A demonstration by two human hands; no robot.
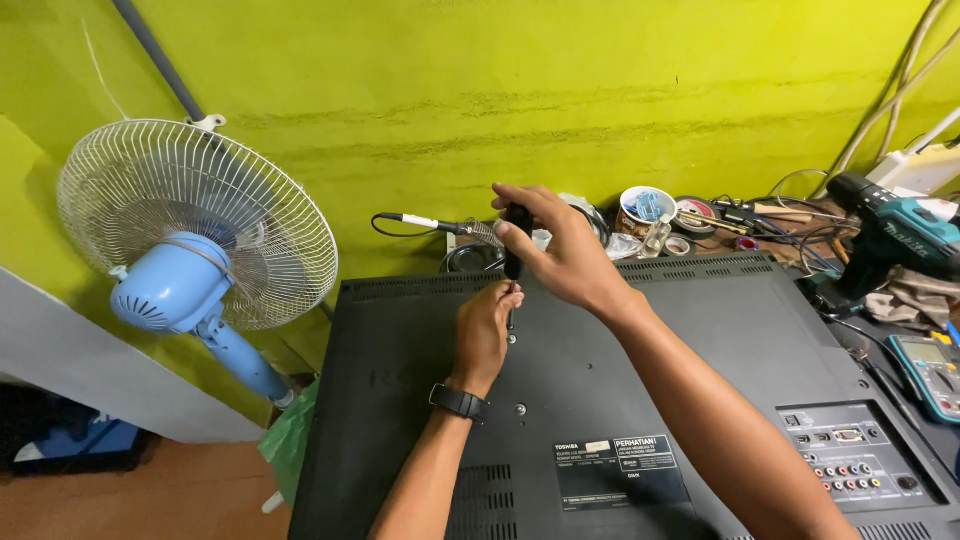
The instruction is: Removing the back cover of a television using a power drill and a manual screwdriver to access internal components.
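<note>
A black-handled screwdriver (515,250) is held upright, its handle gripped in the closed right hand (565,255) and its thin shaft pinched and steadied by the left hand (485,335) just below. The tool is judged light and rigid, best held by the handle, while the black television back panel (700,340) beneath both hands is judged hard plastic, easily scratched should the tip slip.

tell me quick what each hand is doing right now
Left hand: closed, pinching the shaft of the screwdriver near its tip on the TV back.
Right hand: closed around the screwdriver's handle.

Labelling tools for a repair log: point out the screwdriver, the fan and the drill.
screwdriver (516,232), head view, black handle in right hand
fan (170,290), head view, blue motor housing
drill (900,232), head view, teal body
</note>
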